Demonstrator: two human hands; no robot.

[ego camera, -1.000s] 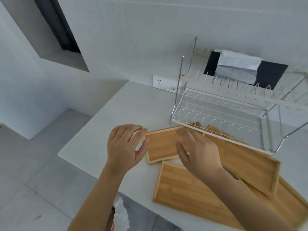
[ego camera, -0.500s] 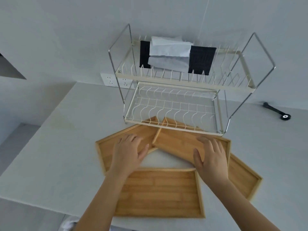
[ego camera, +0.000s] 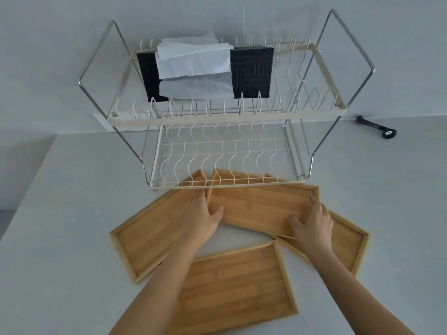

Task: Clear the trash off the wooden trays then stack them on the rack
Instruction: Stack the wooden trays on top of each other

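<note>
Several bare wooden trays lie fanned out on the white counter (ego camera: 72, 213) in front of a two-tier wire dish rack (ego camera: 227, 118). The middle tray (ego camera: 256, 206) rests across the left tray (ego camera: 150, 233) and the right tray (ego camera: 348, 247), its far edge under the rack's lower tier. My left hand (ego camera: 202, 218) grips its left end, thumb on the inside. My right hand (ego camera: 312, 223) grips its right end the same way. A fourth tray (ego camera: 237, 286) lies nearest me, between my forearms. I see no trash on the trays.
A black tissue box (ego camera: 251, 71) with white tissues (ego camera: 193, 61) sits on the rack's upper tier. A black tool (ego camera: 378, 129) lies on the counter at the far right by the wall. A wall socket (ego camera: 125, 124) is behind the rack's left leg. The counter's edge runs down the left.
Both hands have moved forward and apart from flat on the trays to the two ends of the middle tray and closed on them. The near tray now sits skewed.
</note>
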